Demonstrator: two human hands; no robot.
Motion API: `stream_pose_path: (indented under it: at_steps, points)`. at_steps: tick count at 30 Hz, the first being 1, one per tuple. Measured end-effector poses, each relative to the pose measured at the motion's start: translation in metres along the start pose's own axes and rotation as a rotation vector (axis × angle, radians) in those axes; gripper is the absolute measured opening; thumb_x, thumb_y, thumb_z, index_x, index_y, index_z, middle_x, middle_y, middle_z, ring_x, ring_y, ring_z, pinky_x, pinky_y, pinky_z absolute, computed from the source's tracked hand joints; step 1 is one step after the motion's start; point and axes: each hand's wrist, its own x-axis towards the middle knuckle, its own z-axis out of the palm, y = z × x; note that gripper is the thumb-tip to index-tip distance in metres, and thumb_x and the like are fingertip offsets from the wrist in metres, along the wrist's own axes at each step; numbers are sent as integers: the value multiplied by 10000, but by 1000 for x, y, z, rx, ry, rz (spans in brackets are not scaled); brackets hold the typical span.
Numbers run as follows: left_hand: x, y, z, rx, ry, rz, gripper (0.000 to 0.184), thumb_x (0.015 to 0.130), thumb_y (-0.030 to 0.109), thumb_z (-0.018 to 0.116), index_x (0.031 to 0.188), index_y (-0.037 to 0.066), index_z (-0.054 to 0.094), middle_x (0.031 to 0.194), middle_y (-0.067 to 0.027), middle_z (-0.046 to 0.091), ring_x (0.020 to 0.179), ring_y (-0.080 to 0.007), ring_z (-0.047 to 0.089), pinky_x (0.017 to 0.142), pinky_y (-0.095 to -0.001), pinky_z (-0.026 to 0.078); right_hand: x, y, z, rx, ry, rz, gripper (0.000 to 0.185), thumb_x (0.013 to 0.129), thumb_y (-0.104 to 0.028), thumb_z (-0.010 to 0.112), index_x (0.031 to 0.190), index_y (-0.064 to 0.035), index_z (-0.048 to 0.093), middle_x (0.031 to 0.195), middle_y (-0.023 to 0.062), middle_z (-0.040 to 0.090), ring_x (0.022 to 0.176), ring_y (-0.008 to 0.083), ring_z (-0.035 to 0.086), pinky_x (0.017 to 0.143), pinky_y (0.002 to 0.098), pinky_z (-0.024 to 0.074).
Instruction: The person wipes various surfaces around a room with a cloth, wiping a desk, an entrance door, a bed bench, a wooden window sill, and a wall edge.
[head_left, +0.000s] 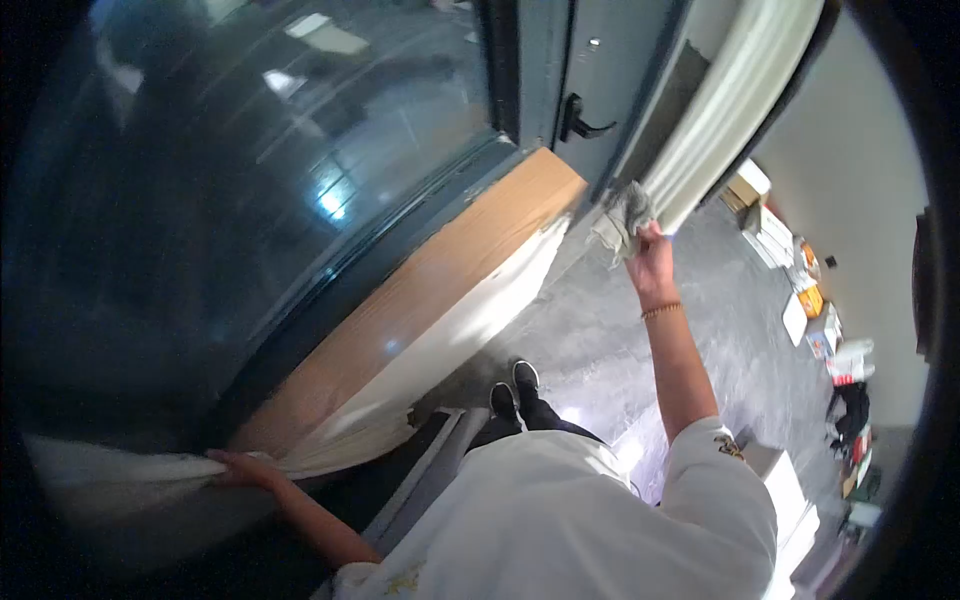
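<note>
My left hand [245, 470] is out at the lower left, its fingers closed around the gathered edge of a pale curtain [150, 472]. My right hand [652, 262] reaches forward, closed on a crumpled grey cloth [624, 215]. That cloth is against the lower end of a long white bundle that looks like a gathered curtain [740, 100]; whether my fingers also touch the bundle cannot be made out. Between my hands runs a wooden windowsill [430, 280], under a dark-framed window [300, 200].
A grey door with a black handle [582, 120] stands beyond the sill. Boxes [770, 235], bags [850, 360] and other items line the right wall on the grey floor [600, 350]. A dark piece with a pale edge [425, 470] stands below the sill near my legs.
</note>
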Motion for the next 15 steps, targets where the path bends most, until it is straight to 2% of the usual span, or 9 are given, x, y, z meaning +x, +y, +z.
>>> stream_pose_path:
  at_steps: [1, 3, 5, 7, 8, 10, 12, 13, 15]
  points:
    - [-43, 24, 2, -74, -47, -22, 625, 909, 305, 480, 1394, 55, 174, 1338, -232, 329, 1188, -355, 400, 960, -476, 378, -15, -2, -12, 143, 34, 10, 360, 835, 10, 347, 1164, 74, 479, 1180, 177, 536, 1137, 308, 484, 980, 416, 398]
    - [-33, -93, 31, 202, 28, 659, 651, 908, 234, 480, 1409, 88, 90, 1355, -221, 297, 1231, -362, 334, 1005, -490, 312, -50, -11, -26, 192, 47, 4, 342, 844, -25, 341, 1129, 93, 487, 1142, 200, 547, 1110, 315, 503, 975, 417, 403]
    - [-122, -69, 24, 285, -173, 849, 586, 899, 162, 482, 1390, 67, 176, 1341, -217, 319, 1259, -352, 292, 1030, -501, 261, -87, -23, -39, 244, 48, 112, 365, 851, -43, 327, 1178, 68, 446, 1155, 198, 537, 1087, 317, 518, 963, 424, 415]
    - [-194, -57, 17, -128, -725, 1084, 519, 887, 114, 478, 1352, 30, 263, 1338, -211, 320, 1246, -341, 312, 1037, -493, 236, -120, -31, -32, 266, 31, 99, 360, 862, -79, 314, 1116, 104, 490, 1119, 215, 559, 1050, 318, 545, 966, 408, 411]
    - [-232, -34, 7, -201, -970, 1086, 442, 878, 99, 483, 1289, -5, 356, 1305, -208, 370, 1206, -344, 365, 1007, -486, 279, -133, -36, -26, 308, 24, 108, 362, 863, -92, 322, 1115, 105, 491, 1116, 215, 562, 1047, 318, 546, 970, 412, 405]
    - [-295, -21, 2, -387, -1374, 1047, 290, 877, 75, 485, 1146, -31, 495, 1104, -180, 544, 1041, -346, 514, 924, -459, 381, -156, -41, -20, 373, 54, 140, 383, 871, -171, 363, 1133, 77, 492, 1129, 203, 562, 1044, 315, 549, 978, 428, 391]
    - [-343, -7, -8, -390, -1855, 715, 259, 887, 107, 504, 1103, -35, 521, 1070, -159, 561, 988, -285, 557, 859, -407, 441, -173, -47, -14, 392, 44, 158, 394, 875, -206, 376, 1152, 52, 487, 1149, 190, 555, 1042, 312, 551, 978, 432, 388]
    - [-364, 0, -13, -393, -1871, 724, 259, 887, 107, 504, 1103, -35, 521, 1070, -159, 561, 988, -285, 557, 859, -407, 441, -179, -51, -13, 398, 30, 185, 407, 879, -241, 390, 1171, 27, 483, 1169, 177, 548, 1040, 309, 553, 978, 437, 384]
    - [-401, 18, -14, -380, -2293, 30, 364, 918, 214, 487, 1179, -38, 449, 1061, -163, 561, 969, -249, 560, 802, -356, 478, -189, -53, -25, 366, 66, 191, 410, 879, -265, 433, 1200, -13, 471, 1192, 148, 537, 1032, 300, 558, 949, 432, 410]
